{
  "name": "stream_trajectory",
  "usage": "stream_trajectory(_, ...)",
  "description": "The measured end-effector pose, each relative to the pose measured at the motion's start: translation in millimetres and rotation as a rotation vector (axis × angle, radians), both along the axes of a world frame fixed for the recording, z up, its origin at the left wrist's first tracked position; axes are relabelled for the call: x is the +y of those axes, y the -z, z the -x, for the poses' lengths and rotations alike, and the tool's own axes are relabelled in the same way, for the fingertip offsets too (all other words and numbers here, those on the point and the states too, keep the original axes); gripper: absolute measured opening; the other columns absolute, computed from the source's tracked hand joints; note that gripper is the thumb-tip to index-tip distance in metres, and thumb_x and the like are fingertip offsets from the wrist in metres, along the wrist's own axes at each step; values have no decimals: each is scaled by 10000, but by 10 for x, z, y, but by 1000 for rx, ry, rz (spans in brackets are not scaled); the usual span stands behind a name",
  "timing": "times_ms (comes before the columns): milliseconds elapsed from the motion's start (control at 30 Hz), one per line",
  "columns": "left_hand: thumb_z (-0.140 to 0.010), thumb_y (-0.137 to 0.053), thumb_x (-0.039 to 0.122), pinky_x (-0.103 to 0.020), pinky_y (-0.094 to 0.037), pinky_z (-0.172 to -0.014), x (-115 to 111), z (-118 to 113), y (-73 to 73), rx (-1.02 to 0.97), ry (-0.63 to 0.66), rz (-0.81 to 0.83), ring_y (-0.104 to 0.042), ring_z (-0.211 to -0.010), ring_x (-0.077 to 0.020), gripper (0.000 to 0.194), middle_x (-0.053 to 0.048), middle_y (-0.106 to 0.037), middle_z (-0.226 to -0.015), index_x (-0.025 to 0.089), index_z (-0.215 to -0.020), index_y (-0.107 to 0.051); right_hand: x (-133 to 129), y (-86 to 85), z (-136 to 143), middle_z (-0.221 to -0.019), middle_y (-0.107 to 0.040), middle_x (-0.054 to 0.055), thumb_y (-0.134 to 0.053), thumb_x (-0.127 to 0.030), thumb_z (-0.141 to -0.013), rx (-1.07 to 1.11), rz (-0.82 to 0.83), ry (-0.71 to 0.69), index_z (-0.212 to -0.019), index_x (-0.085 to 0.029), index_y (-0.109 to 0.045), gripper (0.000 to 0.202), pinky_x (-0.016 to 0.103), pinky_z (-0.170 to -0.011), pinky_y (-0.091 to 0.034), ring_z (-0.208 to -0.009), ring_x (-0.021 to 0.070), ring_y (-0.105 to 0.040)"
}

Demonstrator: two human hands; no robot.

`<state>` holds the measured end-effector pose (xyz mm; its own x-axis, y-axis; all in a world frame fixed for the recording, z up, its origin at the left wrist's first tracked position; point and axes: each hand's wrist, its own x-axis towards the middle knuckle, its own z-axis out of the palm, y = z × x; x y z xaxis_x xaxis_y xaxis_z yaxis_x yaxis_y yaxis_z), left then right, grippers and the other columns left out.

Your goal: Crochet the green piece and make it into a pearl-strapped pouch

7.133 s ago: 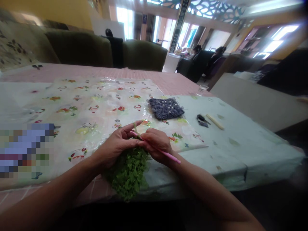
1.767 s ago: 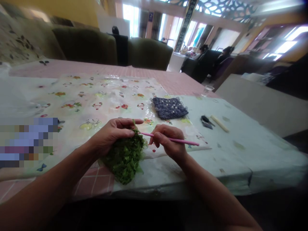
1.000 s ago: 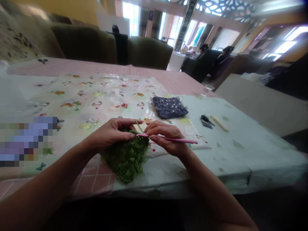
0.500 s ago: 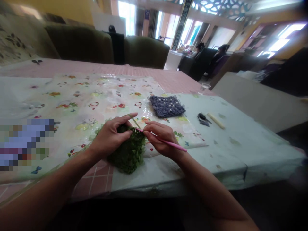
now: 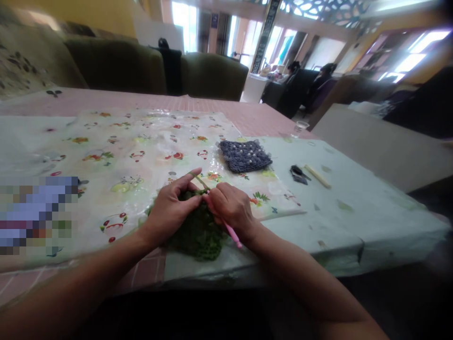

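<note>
My left hand [image 5: 177, 203] pinches the upper edge of a dark green crochet piece [image 5: 200, 238], whose ruffled body hangs below my fingers over the table's front edge. A strand of green yarn [image 5: 199, 179] runs from my raised left index finger down to the work. My right hand [image 5: 230, 205] is closed round a pink crochet hook [image 5: 232, 234], its handle slanting down to the right. The hook's tip is at the top edge of the green piece, close to my left thumb, and is partly hidden by my fingers.
Beyond my hands lies a grey-purple crocheted piece with white beads [image 5: 246, 156]. To its right are small black scissors [image 5: 299, 174] and a cream-coloured stick [image 5: 317, 176]. A clear cup [image 5: 301, 126] stands farther back. Chairs [image 5: 214, 75] line the far side; people sit in the background.
My right hand has turned, swinging the hook's handle from pointing right to pointing steeply down. Its fingers are now closer to my left thumb. The green piece has shifted slightly right.
</note>
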<state>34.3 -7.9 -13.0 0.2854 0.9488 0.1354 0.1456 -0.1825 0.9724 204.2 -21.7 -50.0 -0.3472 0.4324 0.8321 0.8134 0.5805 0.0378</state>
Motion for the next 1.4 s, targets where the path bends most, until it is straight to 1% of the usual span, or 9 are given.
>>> stream_trajectory(133,-700,-778,154,-255,-503,-758,35,-2,-16,-325,190,565,-653,-750,-138,594,-13,-707,-841,204,-1277,-642,-34,42,3,-638,-491,-2,-493,-222,-984,14,-109,-18,-724,-209,-494,260,284,-572,-345,-599,146,-451)
stream_trajectory(233,-669,-771,81,-255,-524,-781,92,49,-58,-383,278,717,-689,-787,-157,578,-47,-736,-876,178,-1231,-674,-6,29,-63,-676,-560,2,-533,-279,-977,45,-87,-222,-801,-209,-535,189,299,-730,-497,-658,146,-546)
stream_trajectory(367,-662,-778,79,-227,-515,-718,156,133,-107,-412,267,593,-659,-708,-119,577,-1,-697,-805,188,-1221,-686,20,-23,-121,-764,-635,24,-533,-299,-972,259,120,-408,-882,-199,-574,141,323,-830,-558,-741,143,-628)
stream_trajectory(600,-660,-810,152,-196,-475,-679,194,204,-136,-265,178,398,-608,-696,-91,499,28,-618,-793,199,-1151,-734,-30,-79,-143,-763,-670,-6,-536,-205,-943,432,366,-509,-859,-200,-623,122,389,-992,-524,-734,125,-654)
stream_trajectory(833,-688,-787,173,-231,-487,-733,201,209,-131,-130,134,252,-636,-800,-139,177,-36,-716,-989,177,-865,-779,-27,-151,-208,-746,-676,-17,-523,-257,-966,496,588,-617,-873,-198,-655,172,302,-904,-539,-768,123,-669)
stream_trajectory(900,-687,-789,178,-242,-494,-755,185,191,-120,-155,217,325,-654,-820,-154,209,-44,-730,-996,184,-896,-781,-18,-123,-190,-735,-657,-16,-527,-259,-968,521,555,-624,-844,-197,-635,176,266,-794,-542,-744,118,-653)
stream_trajectory(1033,-699,-798,190,-284,-498,-884,137,150,-88,-233,415,479,-674,-920,-179,388,-55,-741,-1042,212,-1084,-761,-6,-35,-117,-776,-628,2,-570,-221,-942,445,248,-484,-854,-194,-605,98,228,-655,-487,-700,109,-598)
stream_trajectory(1167,-705,-826,208,-241,-498,-853,97,101,-56,-288,303,453,-664,-938,-153,465,-27,-730,-1046,245,-1158,-729,7,-1,-78,-749,-603,-7,-588,-297,-951,407,169,-421,-913,-202,-599,104,219,-606,-450,-657,108,-560)
stream_trajectory(1400,-679,-847,225,-210,-485,-751,16,17,-19,-328,220,426,-610,-743,-88,598,26,-671,-840,239,-1251,-672,31,-13,-87,-688,-509,-19,-551,-364,-972,303,142,-400,-852,-189,-566,213,223,-552,-372,-592,99,-468)
